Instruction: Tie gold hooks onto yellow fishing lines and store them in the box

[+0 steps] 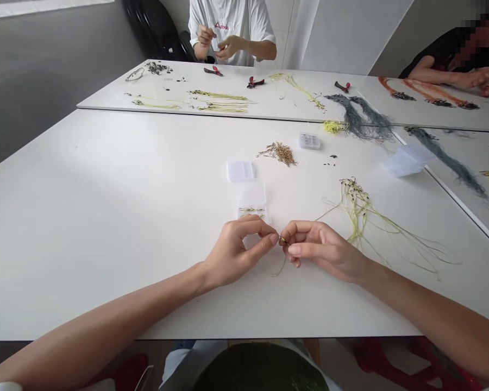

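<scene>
My left hand (244, 247) and my right hand (324, 247) meet above the white table, each closed in a pinch. Between their fingertips is a small gold and dark piece (283, 239), gripped from both sides, with a thin yellow-green line hanging below it. Just beyond my left hand, an open clear plastic box (251, 193) holds a few gold pieces. Right of my right hand lies a bundle of yellow-green lines (356, 212) with dark and metal ends. A pile of small gold pieces (280, 153) lies farther back.
A closed small clear box (309, 141), a yellow bundle (334, 126), grey-blue strands (352, 117) and a plastic bag (406, 160) lie toward the back right. Red-and-black pliers (255, 82) rest on the far table. Two people work across the tables.
</scene>
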`<action>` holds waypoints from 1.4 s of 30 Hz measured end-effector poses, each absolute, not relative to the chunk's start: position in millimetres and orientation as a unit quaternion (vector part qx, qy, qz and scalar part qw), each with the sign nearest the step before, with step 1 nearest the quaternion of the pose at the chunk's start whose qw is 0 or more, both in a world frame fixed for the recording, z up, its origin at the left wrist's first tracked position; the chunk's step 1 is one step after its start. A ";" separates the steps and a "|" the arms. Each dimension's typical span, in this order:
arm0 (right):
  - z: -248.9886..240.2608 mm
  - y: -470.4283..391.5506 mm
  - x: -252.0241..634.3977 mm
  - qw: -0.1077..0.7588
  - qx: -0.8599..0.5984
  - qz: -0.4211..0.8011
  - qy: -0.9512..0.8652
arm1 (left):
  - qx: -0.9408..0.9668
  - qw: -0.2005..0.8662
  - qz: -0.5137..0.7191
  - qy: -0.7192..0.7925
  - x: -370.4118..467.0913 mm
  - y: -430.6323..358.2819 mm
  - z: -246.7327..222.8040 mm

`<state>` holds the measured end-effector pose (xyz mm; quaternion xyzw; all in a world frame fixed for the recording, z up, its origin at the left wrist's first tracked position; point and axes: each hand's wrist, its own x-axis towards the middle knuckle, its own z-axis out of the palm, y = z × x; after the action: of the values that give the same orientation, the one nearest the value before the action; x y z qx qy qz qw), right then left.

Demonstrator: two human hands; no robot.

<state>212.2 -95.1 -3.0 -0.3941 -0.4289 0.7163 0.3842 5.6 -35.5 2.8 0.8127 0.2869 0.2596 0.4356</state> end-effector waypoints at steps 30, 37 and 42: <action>-6.5 -93.9 225.2 0.386 -0.503 0.492 -0.597 | 0.865 0.083 0.031 0.493 109.5 157.6 9.6; -8.9 -92.8 225.3 0.382 -0.509 0.477 -0.607 | 0.871 0.137 0.067 0.467 96.8 152.8 9.7; -8.7 -92.5 226.3 0.387 -0.514 0.472 -0.603 | 0.878 0.202 0.103 0.421 90.6 137.5 19.1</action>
<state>226.3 -92.5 -8.7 -0.5138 -0.6026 0.4723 0.3870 90.6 137.5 19.1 0.8781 0.4211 0.1035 0.2023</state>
